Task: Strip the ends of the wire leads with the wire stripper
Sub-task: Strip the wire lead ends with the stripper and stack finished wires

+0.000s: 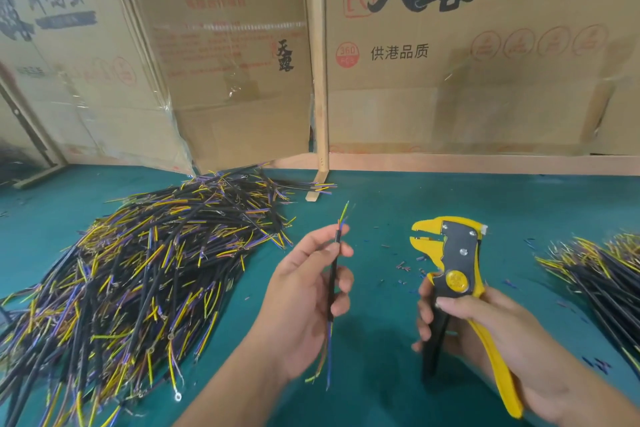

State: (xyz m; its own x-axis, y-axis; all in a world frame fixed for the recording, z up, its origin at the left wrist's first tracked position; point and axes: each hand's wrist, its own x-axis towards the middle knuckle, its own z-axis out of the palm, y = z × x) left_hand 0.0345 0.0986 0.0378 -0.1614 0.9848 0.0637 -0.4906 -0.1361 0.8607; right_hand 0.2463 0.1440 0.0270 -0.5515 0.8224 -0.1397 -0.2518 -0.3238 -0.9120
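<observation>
1. Cardboard boxes (485,55) wall off the back of our green counter (381,211), so the work stays on the strip of mat in front of us.
2. The big heap of cables (149,263) sprawls over the left of the counter, black jackets with yellow and purple leads sticking out at every angle; a smaller bundle (595,270) lies at the right edge. We cannot tell from here which pile is done.
3. Our right hand (485,333) has its grip wrapped around the handles of the wire stripper (453,267), held upright above the counter with the yellow head pointing left. The jaws look slightly parted with nothing between them.
4. Our left hand (308,291) has its grip pinched on one cable (333,274), upright, fingers closed on the black jacket. Its upper leads (344,215) fan out just above the fingertips, apart from the stripper head.
5. Bits of cut insulation (403,267) dot the mat between the hands.
6. What could go wrong, as we judge it: the thin leads splay, so one may miss the jaws or enter crooked and come out unstripped; pushing too deep would bare too much conductor; a loose pinch would let the cable slide when the handles close, and the fingertips sit close to the leads.
</observation>
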